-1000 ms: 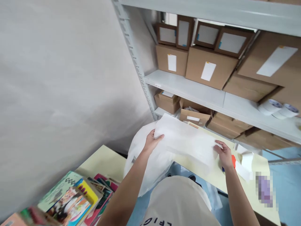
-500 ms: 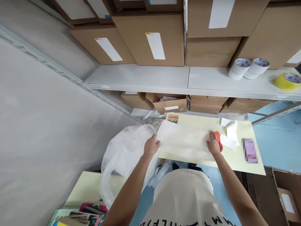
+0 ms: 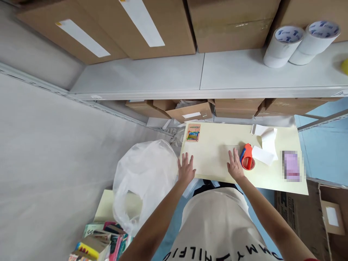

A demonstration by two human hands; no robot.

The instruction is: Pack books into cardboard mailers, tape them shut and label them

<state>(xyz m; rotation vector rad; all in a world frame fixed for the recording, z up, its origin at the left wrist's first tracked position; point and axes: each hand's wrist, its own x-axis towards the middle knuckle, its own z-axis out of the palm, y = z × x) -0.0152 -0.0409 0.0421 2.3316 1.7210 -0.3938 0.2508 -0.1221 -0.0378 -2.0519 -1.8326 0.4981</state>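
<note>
My left hand (image 3: 186,169) is open, fingers spread, over the left front part of the pale yellow tabletop (image 3: 214,136). My right hand (image 3: 235,165) is open too, fingers stretched out, just left of the red tape dispenser (image 3: 247,156). Neither hand holds anything. Faint straight edges show on the tabletop near the right fingertips; whether a thin clear sheet lies there I cannot tell. A small card with a colourful picture (image 3: 193,133) lies at the back left corner. To the right of the dispenser are torn white paper pieces (image 3: 268,142).
A large translucent plastic bag (image 3: 146,163) stands left of the table, with books (image 3: 108,243) below it. Boxes (image 3: 231,25) and white tape rolls (image 3: 284,45) sit on the shelf (image 3: 152,78) above. A blurred purple item (image 3: 292,166) lies at right. An open carton (image 3: 301,217) stands lower right.
The white sheet held between both hands is no longer visible there. Both hands have opened, and they are closer together. The dispenser and card are now uncovered. The view has shifted closer to the shelf.
</note>
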